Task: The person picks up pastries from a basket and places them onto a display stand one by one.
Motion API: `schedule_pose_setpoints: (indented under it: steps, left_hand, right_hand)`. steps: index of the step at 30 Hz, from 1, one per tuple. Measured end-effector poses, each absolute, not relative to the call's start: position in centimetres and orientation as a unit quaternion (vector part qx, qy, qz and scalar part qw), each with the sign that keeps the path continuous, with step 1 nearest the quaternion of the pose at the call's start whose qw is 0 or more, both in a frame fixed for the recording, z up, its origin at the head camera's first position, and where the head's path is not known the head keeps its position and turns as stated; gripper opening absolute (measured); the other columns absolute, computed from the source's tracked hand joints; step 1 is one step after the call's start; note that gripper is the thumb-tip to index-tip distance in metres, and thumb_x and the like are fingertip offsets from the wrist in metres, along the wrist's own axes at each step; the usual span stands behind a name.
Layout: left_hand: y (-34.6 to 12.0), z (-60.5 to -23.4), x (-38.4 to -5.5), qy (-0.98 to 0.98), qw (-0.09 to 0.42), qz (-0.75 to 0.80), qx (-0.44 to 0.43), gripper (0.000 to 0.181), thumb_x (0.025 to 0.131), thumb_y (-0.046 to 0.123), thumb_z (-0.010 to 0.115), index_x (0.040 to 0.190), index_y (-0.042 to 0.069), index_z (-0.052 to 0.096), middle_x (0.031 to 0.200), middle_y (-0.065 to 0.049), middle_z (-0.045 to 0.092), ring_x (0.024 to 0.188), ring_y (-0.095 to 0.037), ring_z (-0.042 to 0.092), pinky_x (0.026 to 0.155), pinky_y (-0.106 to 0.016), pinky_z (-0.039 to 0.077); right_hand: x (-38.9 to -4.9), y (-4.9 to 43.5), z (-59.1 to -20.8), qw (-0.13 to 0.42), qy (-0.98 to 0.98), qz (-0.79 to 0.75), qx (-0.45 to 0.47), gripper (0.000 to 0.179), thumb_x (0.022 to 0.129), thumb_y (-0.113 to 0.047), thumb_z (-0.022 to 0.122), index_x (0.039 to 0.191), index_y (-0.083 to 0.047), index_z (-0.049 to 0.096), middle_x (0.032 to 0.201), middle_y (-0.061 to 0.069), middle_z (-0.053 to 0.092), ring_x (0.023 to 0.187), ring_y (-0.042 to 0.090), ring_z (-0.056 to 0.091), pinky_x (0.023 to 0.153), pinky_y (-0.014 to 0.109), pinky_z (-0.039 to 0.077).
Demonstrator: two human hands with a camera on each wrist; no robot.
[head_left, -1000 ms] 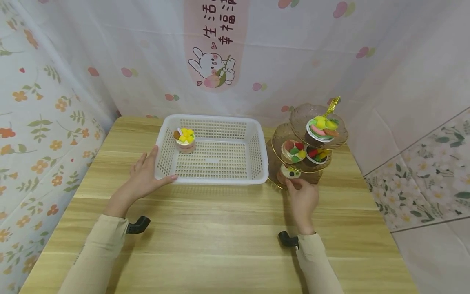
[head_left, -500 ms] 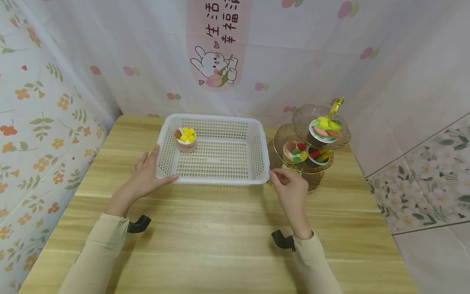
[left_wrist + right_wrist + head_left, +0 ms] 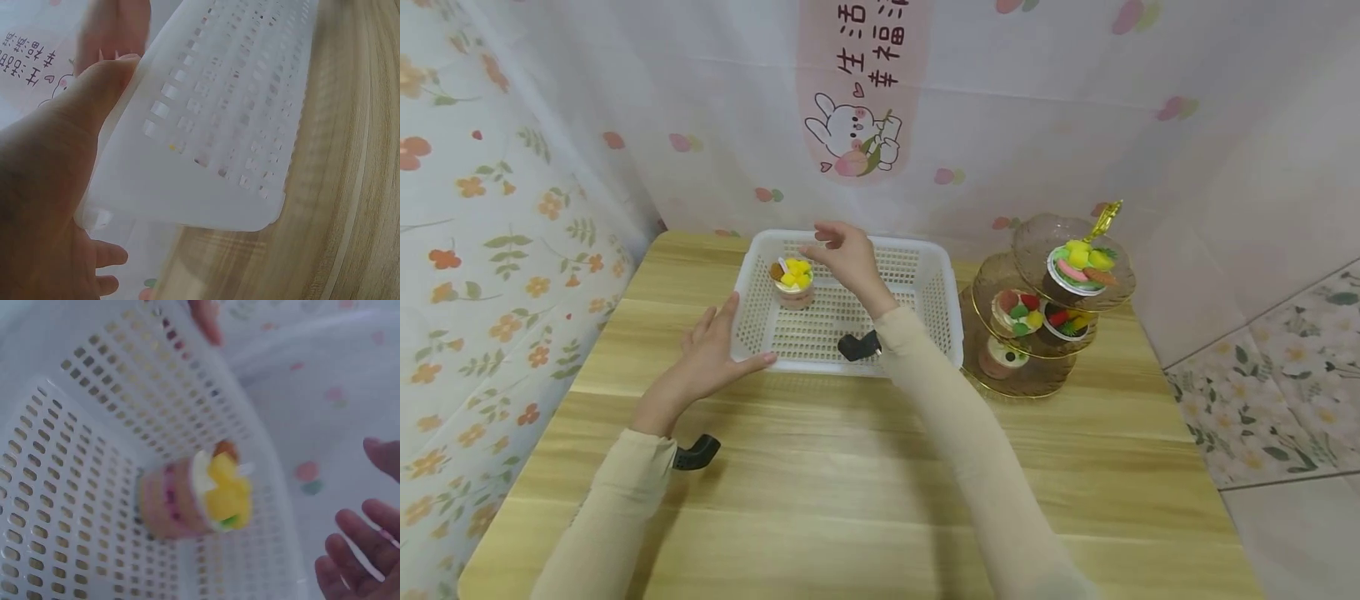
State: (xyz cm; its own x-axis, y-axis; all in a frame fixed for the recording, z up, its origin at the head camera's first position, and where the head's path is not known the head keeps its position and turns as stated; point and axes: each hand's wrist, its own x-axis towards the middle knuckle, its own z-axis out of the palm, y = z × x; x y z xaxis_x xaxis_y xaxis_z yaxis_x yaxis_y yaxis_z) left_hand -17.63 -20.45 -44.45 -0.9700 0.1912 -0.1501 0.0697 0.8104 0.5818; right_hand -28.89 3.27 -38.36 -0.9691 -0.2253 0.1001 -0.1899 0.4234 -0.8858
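A white plastic basket (image 3: 953, 325) stands at the back of the table. Against its left corner rests my left hand (image 3: 703, 358), thumb along the front rim and fingers spread on the outer left side. My right hand (image 3: 848, 260) is above the basket, its fingers loosely bent and apart with nothing between them. Just left of that hand, a toy dessert cup (image 3: 794, 292) with yellow fruit cubes stands upright in the basket. The right wrist view shows the dessert cup (image 3: 172, 500) inside the basket, and the right hand's fingers (image 3: 356, 562) spread beyond the rim.
Right of the basket is a three-tier stand (image 3: 1048, 379) with a gold handle. Its top tier bears a fruit-topped cup (image 3: 1078, 271); the middle has two cups, and the bottom a pale-topped cup (image 3: 1002, 357). Printed curtains surround the wooden table (image 3: 820, 500).
My right hand has left the bottom tier of the stand, where its cup still sits, and moved left over the basket. The left hand has kept its place at the basket.
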Motion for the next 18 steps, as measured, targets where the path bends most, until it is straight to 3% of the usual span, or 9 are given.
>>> schedule_pose_setpoints:
  steps: [8, 18]
  left_hand:
    - [-20.0, -44.4, -17.7, 0.944, 0.099, 0.308, 0.07, 0.123, 0.081, 0.067, 0.067, 0.159, 0.013, -0.012, 0.165, -0.025, 0.009, 0.151, -0.051, -0.005, 0.111, -0.077, -0.002]
    - [-20.3, -44.6, -17.6, 0.942, 0.098, 0.315, 0.062, 0.123, 0.08, 0.068, 0.068, 0.159, 0.015, -0.01, 0.166, -0.023, 0.008, 0.152, -0.049, -0.006, 0.112, -0.076, -0.003]
  right_hand:
    - [-32.0, 1.7, -42.3, 0.139, 0.867, -0.463, -0.121, 0.073, 0.084, -0.022, 0.079, 0.148, -0.013, 0.046, 0.15, 0.008, 0.05, 0.142, 0.03, 0.043, 0.114, 0.046, 0.041]
    - [-32.6, 0.9, -44.8, 0.17, 0.873, -0.44, -0.125, 0.073, 0.081, -0.017, 0.081, 0.146, -0.015, 0.047, 0.15, 0.005, 0.051, 0.14, 0.023, 0.047, 0.118, 0.043, 0.037]
